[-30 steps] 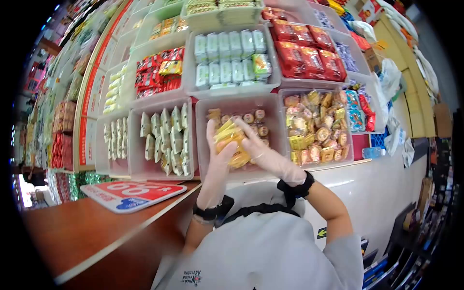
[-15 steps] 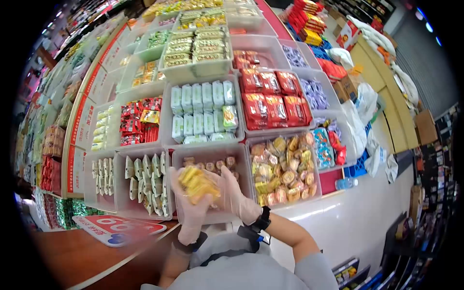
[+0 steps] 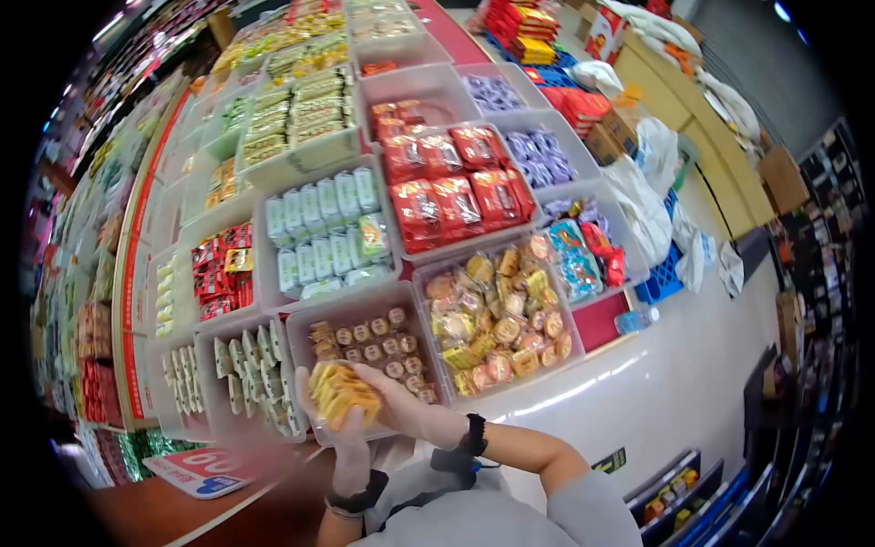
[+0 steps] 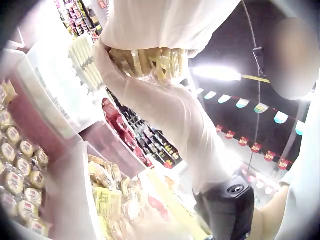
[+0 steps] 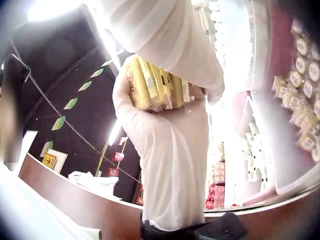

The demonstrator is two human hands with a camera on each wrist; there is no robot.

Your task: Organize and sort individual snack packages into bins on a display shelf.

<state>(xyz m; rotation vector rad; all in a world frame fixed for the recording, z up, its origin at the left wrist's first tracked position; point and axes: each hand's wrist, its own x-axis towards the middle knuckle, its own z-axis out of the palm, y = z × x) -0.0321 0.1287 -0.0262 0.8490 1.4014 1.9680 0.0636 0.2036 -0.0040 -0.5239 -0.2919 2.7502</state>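
Note:
A row of yellow-wrapped snack packets (image 3: pixel 342 394), pressed side by side, is held between my two gloved hands. My left hand (image 3: pixel 349 451) grips the packets from the near left side, its fingers curled round them. My right hand (image 3: pixel 401 407) holds them from the right, with its fingers across their far side. The right wrist view shows the wrapped packets (image 5: pixel 162 89) squeezed between both palms. Under and beyond the hands is a clear plastic bin (image 3: pixel 421 310) with rows of small round wrapped snacks (image 3: pixel 394 346) inside.
To the right stands a bin of mixed wrapped pastries (image 3: pixel 506 305); to the left, a bin of white packets (image 3: pixel 258 378). Behind are bins of pale green packs (image 3: pixel 319 228) and red bags (image 3: pixel 456 196). A red price sign (image 3: pixel 202 469) lies on the brown counter at lower left.
The head view has turned, so the bins now lie lower and further left. My hands have drawn back toward my body with the packets, uncovering more round snacks in the bin.

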